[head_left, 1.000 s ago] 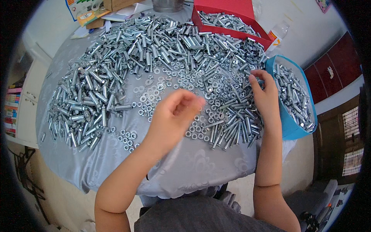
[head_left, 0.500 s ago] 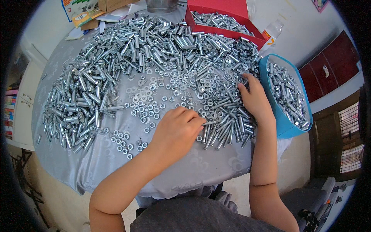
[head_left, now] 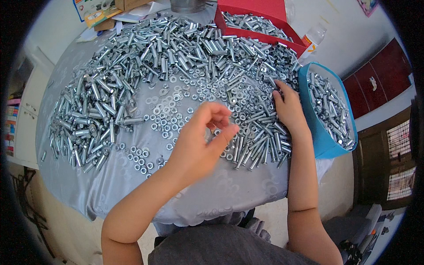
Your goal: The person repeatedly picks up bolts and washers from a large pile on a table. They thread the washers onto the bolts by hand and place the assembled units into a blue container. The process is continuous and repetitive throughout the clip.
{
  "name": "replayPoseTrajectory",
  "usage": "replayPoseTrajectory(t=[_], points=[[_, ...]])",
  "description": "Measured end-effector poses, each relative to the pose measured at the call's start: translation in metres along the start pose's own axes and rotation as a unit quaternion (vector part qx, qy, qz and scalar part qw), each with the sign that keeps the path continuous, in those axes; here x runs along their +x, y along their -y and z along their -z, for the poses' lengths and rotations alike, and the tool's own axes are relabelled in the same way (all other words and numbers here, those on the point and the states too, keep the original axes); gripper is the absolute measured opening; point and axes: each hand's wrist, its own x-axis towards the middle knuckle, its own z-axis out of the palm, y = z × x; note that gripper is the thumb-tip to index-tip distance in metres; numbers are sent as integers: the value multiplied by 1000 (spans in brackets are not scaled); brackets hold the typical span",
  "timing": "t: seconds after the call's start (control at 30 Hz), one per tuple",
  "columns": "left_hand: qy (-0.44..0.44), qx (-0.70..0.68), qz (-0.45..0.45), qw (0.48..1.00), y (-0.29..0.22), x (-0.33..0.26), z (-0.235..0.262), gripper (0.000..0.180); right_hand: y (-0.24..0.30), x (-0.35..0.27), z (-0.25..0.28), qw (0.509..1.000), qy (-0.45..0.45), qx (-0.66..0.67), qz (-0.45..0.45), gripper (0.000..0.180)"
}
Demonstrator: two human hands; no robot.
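Note:
My left hand (head_left: 198, 141) is raised over the middle of the table, fingers curled and thumb held apart from them. Nothing shows between them. Beneath and around it lie loose hex nuts (head_left: 167, 122) and flat washers (head_left: 164, 106). My right hand (head_left: 289, 108) reaches into the right side of the metal heap, its thumb and fingers bent close together at the pieces there; what they grip is hidden. Between the hands, thin bolts (head_left: 260, 150) lie in a fanned bunch. Metal sleeves (head_left: 163, 62) form a big mound along the back.
A blue fabric-like bin (head_left: 327, 151) full of bolt pieces stands beside my right forearm. At the back are an open red box (head_left: 265, 39) with more pieces, a plastic bottle (head_left: 313, 39) and a metal bucket (head_left: 187, 5). Sleeve bolts (head_left: 95, 110) cover the left side.
My left hand has lifted off the pieces by the bolts and opened, thumb parting from the fingers. My right hand has stayed at the heap, its fingers shifting slightly.

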Motion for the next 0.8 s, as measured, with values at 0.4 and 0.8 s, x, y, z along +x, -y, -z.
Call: replayPoseTrajectory(t=[0.4,0.8], points=[[-48,-417,218,881,1,11,16,22,32,-7,13,992,45,115,36,14],[-38,-325,220,919,7,12,14,22,64,-19,-1,977,47,64,200,17]])
